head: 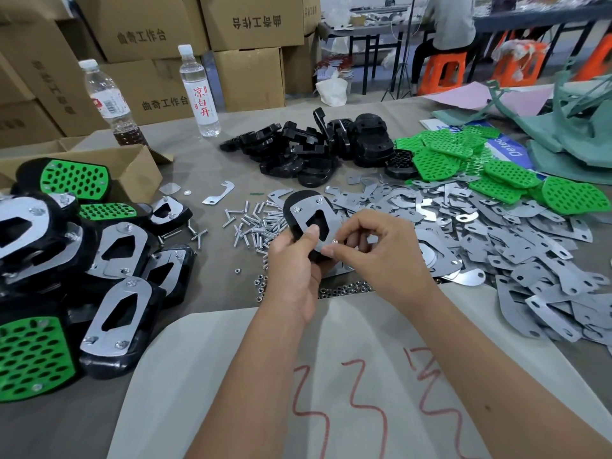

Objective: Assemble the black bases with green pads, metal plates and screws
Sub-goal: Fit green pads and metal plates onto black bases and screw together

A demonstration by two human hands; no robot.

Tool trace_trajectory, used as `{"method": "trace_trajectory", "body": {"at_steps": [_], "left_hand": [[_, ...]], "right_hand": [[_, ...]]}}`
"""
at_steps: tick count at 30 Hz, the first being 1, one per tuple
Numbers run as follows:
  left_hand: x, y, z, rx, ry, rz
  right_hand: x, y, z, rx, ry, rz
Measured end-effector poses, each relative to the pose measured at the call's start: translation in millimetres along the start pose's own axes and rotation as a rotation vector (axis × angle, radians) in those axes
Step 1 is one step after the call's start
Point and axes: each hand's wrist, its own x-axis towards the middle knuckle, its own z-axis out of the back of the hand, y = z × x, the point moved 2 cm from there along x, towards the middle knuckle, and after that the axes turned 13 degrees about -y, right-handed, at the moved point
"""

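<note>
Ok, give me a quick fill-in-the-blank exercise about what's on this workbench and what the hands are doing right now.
1. The left hand holds a black base with a metal ____ on top.
2. The pile of loose pads is coloured ____.
3. The right hand pinches at the plate's ____ end.
4. Two water ____ stand near the cardboard boxes.

Missing words: plate; green; near; bottles

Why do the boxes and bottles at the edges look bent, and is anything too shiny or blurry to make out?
Head view: the wide lens bows the cardboard boxes and tilts the water bottle; soft, even light leaves faint shadows; the loose metal plates glint without washing out; the held base stays sharp, while the seated person at the back looks softer.
</note>
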Motion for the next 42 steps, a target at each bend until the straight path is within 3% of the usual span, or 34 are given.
{"method": "trace_trajectory", "body": {"at_steps": [10, 15, 20, 24, 29, 34, 36, 39, 42], "left_hand": [[1, -6, 3, -0.136, -0.075, 0.092], [3, -6, 4, -0.262, -0.106, 0.12], [2, -6, 4, -0.213, -0.121, 0.088], [0, -8, 3, -0.277, -0.084, 0.081], [0, -5, 3, -0.251, -0.111, 0.073], [1, -8, 3, -0.312, -0.11, 0.078], [0, -7, 3, -0.27, -0.122, 0.069], [0, -4, 4, -0.209, -0.144, 0.059], [2, -6, 4, -0.277, -0.133, 0.063]], "right_hand": [[-4, 5, -2, -0.017, 0.064, 0.045], [-5, 4, 3, 0.018, -0.018, 0.077], [-8, 10, -2, 0.051, 0.145, -0.005], [-5, 7, 6, 0.105, -0.018, -0.042], [-8, 9, -2, 0.074, 0.15, -0.042], [-5, 3, 7, 0.11, -0.006, -0.077], [-6, 3, 3, 0.062, 0.029, -0.012], [-7, 3, -3, 0.029, 0.159, -0.068], [-5, 1, 5, 0.1, 0.04, -0.097]]}}
